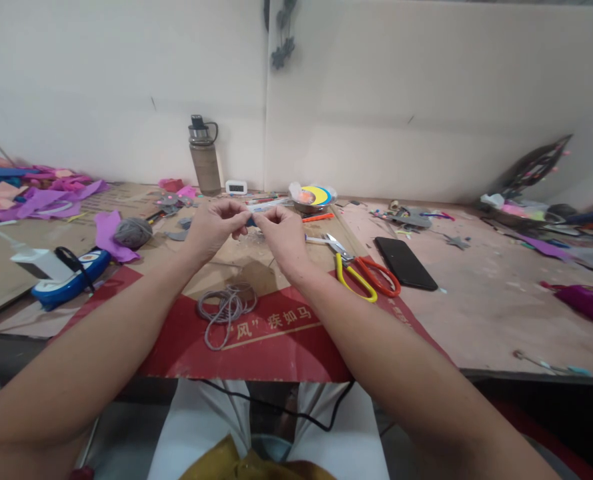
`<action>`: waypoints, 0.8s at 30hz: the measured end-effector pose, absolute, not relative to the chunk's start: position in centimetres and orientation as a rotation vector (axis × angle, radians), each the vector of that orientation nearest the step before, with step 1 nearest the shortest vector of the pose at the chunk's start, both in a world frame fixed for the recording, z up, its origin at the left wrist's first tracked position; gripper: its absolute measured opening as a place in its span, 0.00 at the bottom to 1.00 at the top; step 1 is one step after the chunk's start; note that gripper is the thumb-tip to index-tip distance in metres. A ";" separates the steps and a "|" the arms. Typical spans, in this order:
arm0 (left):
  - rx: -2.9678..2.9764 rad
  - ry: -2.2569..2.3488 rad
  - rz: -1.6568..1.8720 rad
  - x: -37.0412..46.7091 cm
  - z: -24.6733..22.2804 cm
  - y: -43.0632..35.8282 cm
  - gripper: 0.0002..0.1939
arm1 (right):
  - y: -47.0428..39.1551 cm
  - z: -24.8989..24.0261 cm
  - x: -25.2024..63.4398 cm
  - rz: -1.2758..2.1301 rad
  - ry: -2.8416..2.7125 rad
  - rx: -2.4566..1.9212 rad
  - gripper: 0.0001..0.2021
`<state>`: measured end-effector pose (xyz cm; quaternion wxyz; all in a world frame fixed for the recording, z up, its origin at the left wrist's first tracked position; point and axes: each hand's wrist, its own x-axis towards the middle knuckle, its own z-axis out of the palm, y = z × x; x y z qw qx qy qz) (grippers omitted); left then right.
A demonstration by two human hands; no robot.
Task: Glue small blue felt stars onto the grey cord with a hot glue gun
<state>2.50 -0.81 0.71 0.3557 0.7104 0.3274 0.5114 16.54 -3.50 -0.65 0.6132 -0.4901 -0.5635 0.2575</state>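
Pinching one little blue piece [251, 221], two-handed
Left hand [217, 225] and right hand [285, 239] both closed on it; one phone [405, 263], one pair of scissors [345, 256] to the right.

A tall, gray-brown water bottle [206, 167] with a dark lid and loop handle stands in front of you, by the pale wall [151, 53]. Just right of the bottle is a small white digital clock [236, 188]. Farther right of it and nearer you lies a black phone [405, 263], face up. Left of the bottle, also nearer you, a white charger [43, 265] sits on a blue power strip [96, 263].
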 end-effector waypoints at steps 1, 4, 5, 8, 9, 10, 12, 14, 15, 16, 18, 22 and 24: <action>1.831 0.854 1.318 2.5 0.7 -0.8 0.05 | -3.5 -0.7 16.5 0.584 -1.311 -1.141 0.13; 1.791 0.887 1.333 2.5 0.7 -0.7 0.05 | -3.4 -0.9 16.4 0.575 -1.339 -1.150 0.12; 1.778 0.899 1.347 2.5 0.7 -0.7 0.05 | -3.4 -0.9 16.3 0.581 -1.349 -1.145 0.12; 1.735 0.927 1.397 2.4 0.5 -0.4 0.05 | -3.3 -1.1 16.1 0.604 -1.380 -1.114 0.09; 1.714 0.932 1.410 2.4 0.4 -0.2 0.06 | -3.3 -1.2 16.0 0.611 -1.384 -1.101 0.08; 1.689 0.932 1.423 2.3 0.3 -0.1 0.06 | -3.3 -1.3 16.0 0.618 -1.384 -1.087 0.07; 1.639 0.917 1.446 2.3 0.2 0.2 0.06 | -3.3 -1.4 16.0 0.635 -1.376 -1.064 0.06; 1.612 0.890 1.464 2.3 0.1 0.4 0.06 | -3.2 -1.5 16.0 0.658 -1.371 -1.054 0.07; 1.597 0.881 1.476 2.3 0.2 0.5 0.06 | -3.2 -1.6 16.0 0.668 -1.372 -1.053 0.08; 1.574 0.878 1.490 2.3 0.2 0.5 0.06 | -3.2 -1.6 16.0 0.676 -1.376 -1.052 0.08; 1.493 0.893 1.525 2.2 0.4 0.6 0.06 | -3.4 -1.7 15.9 0.683 -1.399 -1.048 0.09; 1.257 0.903 1.610 1.5 0.8 1.1 0.07 | -4.0 -2.0 15.5 0.661 -1.519 -1.041 0.09; 1.140 0.878 1.659 0.8 0.9 1.7 0.06 | -4.4 -2.3 15.3 0.650 -1.604 -1.023 0.09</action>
